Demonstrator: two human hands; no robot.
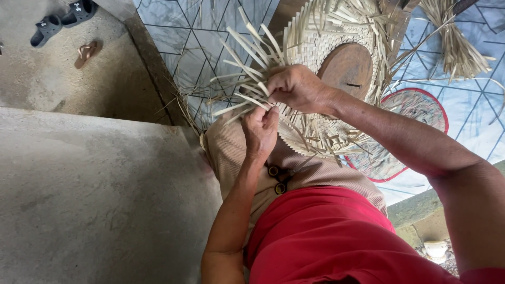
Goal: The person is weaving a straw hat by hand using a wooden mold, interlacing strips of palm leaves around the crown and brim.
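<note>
A half-woven straw mat lies on the person's lap, draped around a round wooden block. At the mat's edge nearest the block, the left hand pinches a loose strip, and the right hand grips several strips.

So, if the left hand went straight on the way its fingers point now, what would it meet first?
The left hand points up the picture, its fingers already pinching the loose straw strips at the edge of the woven piece. Straight on it would likely meet more of those strips first, though depth is unclear.
</note>
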